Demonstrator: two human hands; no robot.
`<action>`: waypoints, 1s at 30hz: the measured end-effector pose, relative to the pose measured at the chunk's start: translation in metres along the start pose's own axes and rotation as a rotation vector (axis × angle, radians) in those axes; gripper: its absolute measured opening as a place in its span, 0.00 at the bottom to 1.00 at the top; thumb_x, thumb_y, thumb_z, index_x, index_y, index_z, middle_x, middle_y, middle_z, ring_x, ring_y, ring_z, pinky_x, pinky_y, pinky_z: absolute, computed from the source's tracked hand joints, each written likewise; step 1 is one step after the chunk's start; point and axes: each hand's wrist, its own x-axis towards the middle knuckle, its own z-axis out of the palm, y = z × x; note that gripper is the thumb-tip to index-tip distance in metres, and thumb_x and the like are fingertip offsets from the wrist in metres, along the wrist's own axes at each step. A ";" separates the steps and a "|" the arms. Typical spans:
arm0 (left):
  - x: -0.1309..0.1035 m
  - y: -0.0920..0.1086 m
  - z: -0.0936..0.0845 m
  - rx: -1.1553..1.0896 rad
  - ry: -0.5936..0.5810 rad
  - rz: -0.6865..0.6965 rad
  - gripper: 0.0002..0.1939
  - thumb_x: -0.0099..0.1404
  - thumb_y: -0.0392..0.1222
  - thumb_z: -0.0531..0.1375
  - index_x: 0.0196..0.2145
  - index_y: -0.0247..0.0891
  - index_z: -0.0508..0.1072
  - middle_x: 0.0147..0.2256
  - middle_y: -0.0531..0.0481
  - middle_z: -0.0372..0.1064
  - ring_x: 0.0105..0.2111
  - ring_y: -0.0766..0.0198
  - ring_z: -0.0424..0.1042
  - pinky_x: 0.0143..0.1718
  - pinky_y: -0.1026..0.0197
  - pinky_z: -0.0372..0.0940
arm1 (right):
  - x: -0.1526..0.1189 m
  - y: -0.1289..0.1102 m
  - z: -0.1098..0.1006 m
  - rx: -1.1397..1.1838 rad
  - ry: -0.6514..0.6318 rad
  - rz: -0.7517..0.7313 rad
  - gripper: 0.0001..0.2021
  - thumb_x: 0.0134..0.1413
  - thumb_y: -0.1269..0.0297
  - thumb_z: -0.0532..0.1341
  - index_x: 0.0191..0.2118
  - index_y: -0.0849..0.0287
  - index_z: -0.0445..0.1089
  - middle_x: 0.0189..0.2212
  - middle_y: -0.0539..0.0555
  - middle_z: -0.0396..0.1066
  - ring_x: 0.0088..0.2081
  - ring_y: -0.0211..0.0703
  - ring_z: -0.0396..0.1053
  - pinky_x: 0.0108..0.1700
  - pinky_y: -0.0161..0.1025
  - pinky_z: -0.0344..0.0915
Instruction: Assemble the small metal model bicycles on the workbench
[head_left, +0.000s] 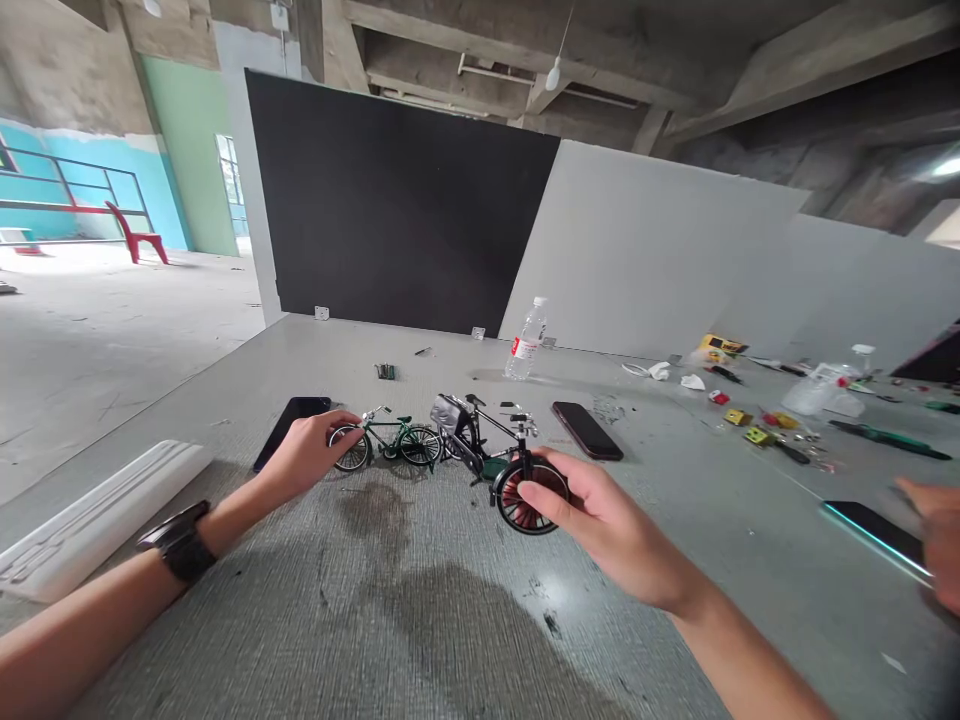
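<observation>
My left hand [319, 442], with a dark watch on its wrist, pinches the front wheel of a small green model bicycle [394, 438]. My right hand [585, 500] grips the front wheel of a larger black model bicycle [491, 450], thumb across its spokes and fingers behind. That black bicycle has a grey bag [448, 412] at its rear and stands nearer to me at its front end. Its rear wheel overlaps the green bicycle's rear wheel in view; whether they touch I cannot tell.
A dark phone [289, 425] lies beyond my left hand, another phone [587, 430] beyond my right. Behind stands a plastic bottle [527, 340]. A long white object [105, 515] lies at left. At right are small colourful parts [759, 436] and another person's hand [937, 535] by a phone [877, 535].
</observation>
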 end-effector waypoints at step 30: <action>-0.016 0.099 -0.046 -0.637 -0.497 -0.008 0.17 0.57 0.52 0.65 0.39 0.38 0.79 0.26 0.51 0.75 0.21 0.66 0.69 0.24 0.64 0.68 | 0.044 -0.013 0.045 0.190 -0.120 -0.014 0.16 0.66 0.53 0.55 0.54 0.52 0.64 0.39 0.54 0.67 0.35 0.39 0.68 0.32 0.37 0.72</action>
